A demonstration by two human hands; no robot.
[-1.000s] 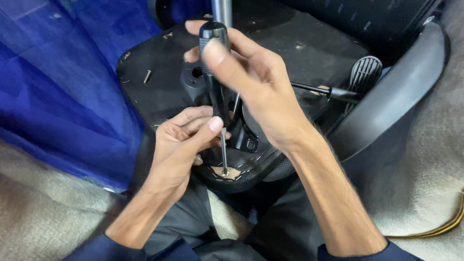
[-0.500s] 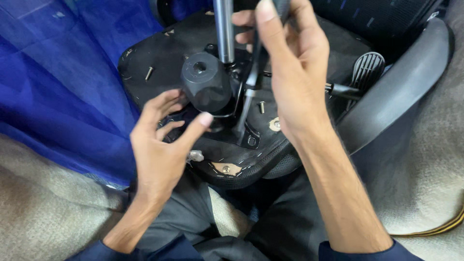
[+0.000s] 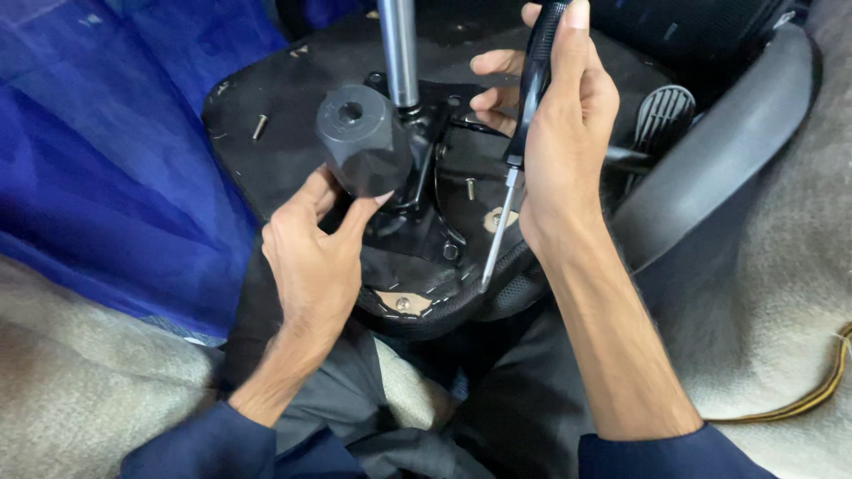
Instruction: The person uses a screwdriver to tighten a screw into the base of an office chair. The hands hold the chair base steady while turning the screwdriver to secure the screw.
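An overturned office chair seat (image 3: 284, 106) with a black underside lies across my lap. A silver gas cylinder (image 3: 398, 53) rises from its metal mechanism plate (image 3: 453, 177). My left hand (image 3: 315, 257) grips the round black tension knob (image 3: 362, 151) from below with thumb and fingers. My right hand (image 3: 555, 133) holds a black-handled screwdriver (image 3: 524, 115), its shaft pointing down with the tip hanging just above the seat's front edge. A bolt (image 3: 470, 188) stands in the plate, and another screw (image 3: 404, 303) sits in the seat's front edge.
Blue fabric (image 3: 98, 160) covers the left side. A grey armrest (image 3: 745, 115) curves at the right, with a ribbed black lever paddle (image 3: 664, 115) beside it. A loose screw (image 3: 259, 127) lies on the seat underside. Beige carpet (image 3: 781, 293) and a yellow cord (image 3: 816, 390) are at the right.
My right hand lifted the screwdriver off the front-edge screw and brought it up beside the mechanism. My left hand let go of the shaft and moved up to grip the black knob.
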